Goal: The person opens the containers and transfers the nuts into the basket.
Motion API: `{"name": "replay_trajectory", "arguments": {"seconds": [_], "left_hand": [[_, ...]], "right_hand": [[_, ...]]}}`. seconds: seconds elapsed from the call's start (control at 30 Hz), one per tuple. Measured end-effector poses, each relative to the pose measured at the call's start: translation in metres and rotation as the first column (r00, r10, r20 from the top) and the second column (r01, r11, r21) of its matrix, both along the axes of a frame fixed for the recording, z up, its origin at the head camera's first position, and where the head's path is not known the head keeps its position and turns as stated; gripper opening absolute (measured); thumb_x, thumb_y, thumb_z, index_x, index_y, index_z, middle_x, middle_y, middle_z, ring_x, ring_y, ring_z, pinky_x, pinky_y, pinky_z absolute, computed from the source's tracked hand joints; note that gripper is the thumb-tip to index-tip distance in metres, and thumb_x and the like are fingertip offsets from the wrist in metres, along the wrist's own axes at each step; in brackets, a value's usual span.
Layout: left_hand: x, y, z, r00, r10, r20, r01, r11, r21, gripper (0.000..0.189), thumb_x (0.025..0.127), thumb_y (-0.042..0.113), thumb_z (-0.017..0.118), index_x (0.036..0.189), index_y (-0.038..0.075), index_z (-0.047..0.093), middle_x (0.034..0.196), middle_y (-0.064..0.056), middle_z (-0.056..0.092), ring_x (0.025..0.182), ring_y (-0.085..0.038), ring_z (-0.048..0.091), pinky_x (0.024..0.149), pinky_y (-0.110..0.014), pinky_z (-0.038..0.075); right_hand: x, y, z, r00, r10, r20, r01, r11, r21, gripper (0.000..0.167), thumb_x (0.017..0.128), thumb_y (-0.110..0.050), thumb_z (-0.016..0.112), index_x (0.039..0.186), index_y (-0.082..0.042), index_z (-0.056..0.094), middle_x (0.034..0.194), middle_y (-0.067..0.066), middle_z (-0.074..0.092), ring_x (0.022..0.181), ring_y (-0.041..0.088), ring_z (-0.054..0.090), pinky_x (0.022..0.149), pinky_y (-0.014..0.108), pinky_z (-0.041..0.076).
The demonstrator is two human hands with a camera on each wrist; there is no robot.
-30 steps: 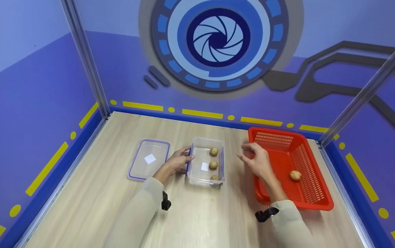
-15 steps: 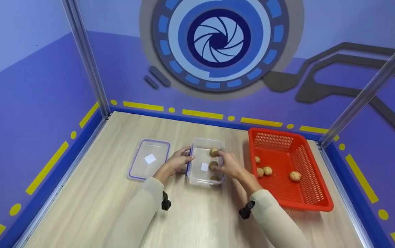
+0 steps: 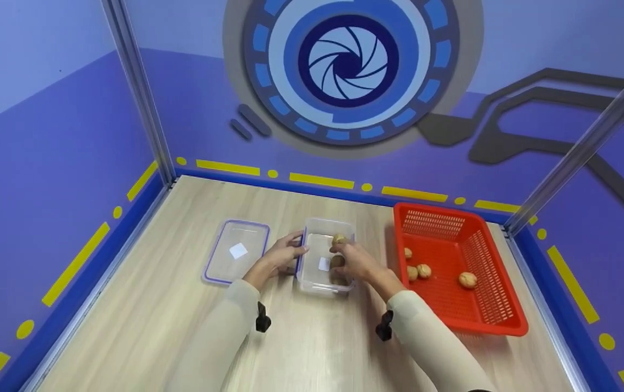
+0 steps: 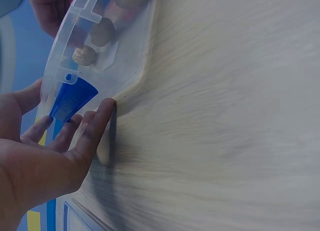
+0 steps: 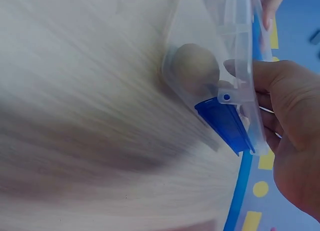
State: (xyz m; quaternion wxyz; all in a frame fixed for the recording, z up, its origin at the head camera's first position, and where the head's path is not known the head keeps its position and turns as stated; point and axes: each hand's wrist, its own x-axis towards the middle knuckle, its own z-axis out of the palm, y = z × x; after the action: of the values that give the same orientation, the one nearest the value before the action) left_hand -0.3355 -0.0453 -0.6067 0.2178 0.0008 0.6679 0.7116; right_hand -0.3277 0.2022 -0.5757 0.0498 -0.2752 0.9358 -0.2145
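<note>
A clear plastic food container (image 3: 316, 285) stands on the table with walnuts in a row along its right side. My left hand (image 3: 280, 255) holds its left wall, thumb at the rim and fingers spread by the blue clip (image 4: 74, 98). My right hand (image 3: 363, 263) reaches over the right wall, thumb and fingers on either side of the middle walnut (image 3: 337, 262), seemingly pinching it. Beyond the fingers lies the far walnut (image 3: 338, 238). The near walnut (image 5: 195, 69) sits in the corner beside my thumb. The fingertips are partly hidden in the head view.
A red basket (image 3: 499, 288) at the right holds several walnuts (image 3: 468, 280). Left of the container lies its lid (image 3: 224, 269), blue-edged, with a white paper square (image 3: 238, 250) on it. Purple panels and metal posts bound the table (image 3: 312, 348).
My right hand has moved left from the basket into the container, and its fingers have drawn in around the middle walnut. Basket walnuts it had covered now show. My left hand stays put.
</note>
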Motion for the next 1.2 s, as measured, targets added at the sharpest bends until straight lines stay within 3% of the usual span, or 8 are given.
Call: {"name": "replay_trajectory", "arguments": {"seconds": [0.2, 0.47, 0.73, 0.83, 0.97, 1.2], "left_hand": [[0.0001, -0.0003, 0.0007, 1.0, -0.004, -0.023, 0.004, 1.0, -0.004, 0.065, 0.106, 0.013, 0.064, 0.165, 0.018, 0.037, 0.163, -0.022, 0.042, 0.129, -0.043, 0.061, 0.086, -0.05, 0.062], [0.0, 0.0006, -0.0001, 1.0, 0.008, -0.029, -0.008, 1.0, 0.028, 0.065, 0.106, 0.01, 0.063, 0.165, 0.015, 0.037, 0.162, -0.026, 0.042, 0.132, -0.044, 0.058, 0.093, -0.055, 0.06], [-0.0008, 0.0017, 0.0009, 1.0, 0.012, -0.021, -0.012, 0.999, 0.037, 0.064, 0.106, 0.009, 0.063, 0.164, 0.016, 0.038, 0.161, -0.025, 0.043, 0.131, -0.043, 0.059, 0.093, -0.054, 0.06], [-0.001, 0.0017, 0.0013, 1.0, 0.012, -0.018, -0.011, 0.999, 0.047, 0.064, 0.106, 0.009, 0.063, 0.165, 0.015, 0.038, 0.163, -0.025, 0.041, 0.132, -0.044, 0.058, 0.095, -0.056, 0.059], [-0.001, 0.0022, 0.0003, 1.0, 0.015, -0.022, -0.014, 0.999, 0.044, 0.064, 0.106, 0.01, 0.064, 0.164, 0.015, 0.039, 0.162, -0.025, 0.042, 0.132, -0.043, 0.058, 0.095, -0.055, 0.059], [0.0008, 0.0014, -0.0022, 1.0, 0.027, -0.008, -0.027, 1.0, 0.001, 0.063, 0.106, 0.012, 0.064, 0.164, 0.016, 0.039, 0.161, -0.022, 0.045, 0.126, -0.039, 0.063, 0.09, -0.05, 0.062]], "right_hand": [[-0.0022, -0.0005, -0.0044, 0.996, 0.038, -0.079, -0.031, 0.995, 0.09, 0.049, 0.083, -0.011, 0.091, 0.126, 0.004, 0.072, 0.122, 0.019, 0.07, 0.112, 0.037, 0.067, 0.102, 0.052, 0.055], [-0.0006, -0.0025, -0.0049, 0.994, 0.047, -0.103, -0.029, 0.985, 0.17, 0.04, 0.087, -0.008, 0.086, 0.123, 0.002, 0.073, 0.116, 0.017, 0.071, 0.103, 0.033, 0.068, 0.097, 0.049, 0.058], [-0.001, -0.0044, -0.0036, 0.979, 0.092, -0.182, -0.052, 0.976, 0.213, 0.015, 0.09, -0.002, 0.081, 0.103, 0.001, 0.074, 0.091, 0.009, 0.067, 0.078, 0.024, 0.059, 0.071, 0.042, 0.056], [0.0, -0.0047, -0.0035, 0.973, 0.098, -0.21, -0.049, 0.973, 0.224, 0.01, 0.092, -0.002, 0.079, 0.101, 0.0, 0.074, 0.089, 0.007, 0.065, 0.076, 0.022, 0.057, 0.069, 0.04, 0.055], [0.0011, -0.0025, -0.0052, 0.978, 0.077, -0.192, -0.047, 0.987, 0.156, 0.01, 0.093, -0.001, 0.077, 0.102, 0.0, 0.074, 0.092, 0.01, 0.069, 0.078, 0.024, 0.061, 0.072, 0.041, 0.058], [0.0063, 0.0009, -0.0046, 0.984, 0.046, -0.171, -0.059, 0.995, -0.074, 0.013, 0.09, 0.002, 0.078, 0.102, 0.002, 0.074, 0.094, 0.012, 0.073, 0.086, 0.026, 0.069, 0.079, 0.045, 0.062]]}}
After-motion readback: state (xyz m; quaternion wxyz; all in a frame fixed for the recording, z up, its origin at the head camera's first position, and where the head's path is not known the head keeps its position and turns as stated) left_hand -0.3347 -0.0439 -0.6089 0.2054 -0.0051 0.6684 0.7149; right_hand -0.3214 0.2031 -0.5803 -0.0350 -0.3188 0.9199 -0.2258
